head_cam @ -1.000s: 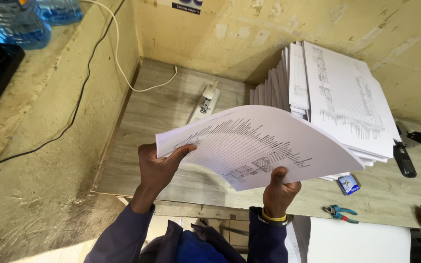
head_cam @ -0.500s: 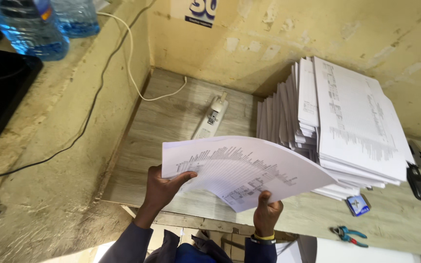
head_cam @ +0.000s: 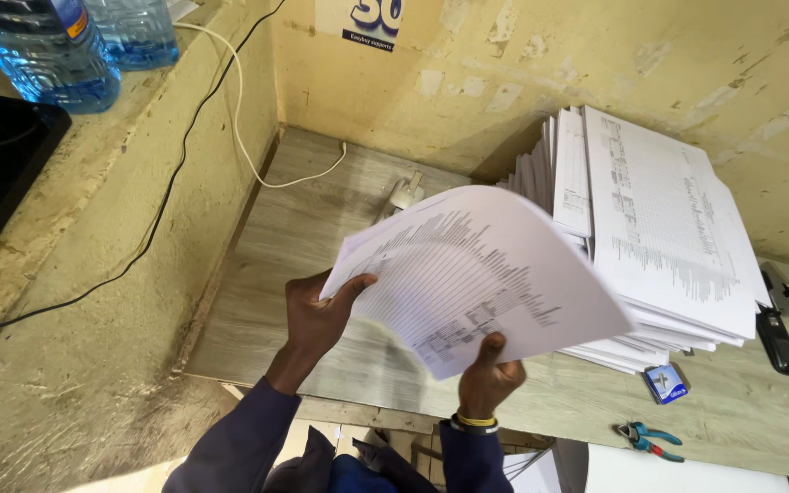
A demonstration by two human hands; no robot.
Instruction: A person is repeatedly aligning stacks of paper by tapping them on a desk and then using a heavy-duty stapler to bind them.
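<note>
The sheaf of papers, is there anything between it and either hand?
Nothing visible. The left hand grips the sheaf of papers at its left edge, and the right hand pinches its bottom edge directly.

Lighting: even, fairly bright, soft shadows under the printed sheets (head_cam: 481, 278) — motion blur along their lower-left edge. Wide-angle bending at frame edges — mild glare on stacked paper (head_cam: 659, 219).

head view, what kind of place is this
Likely a small office or print and copy workspace: a tall stack of printed sheets on a wooden desk, both hands holding a sheaf of printed pages, and a power strip.
</note>
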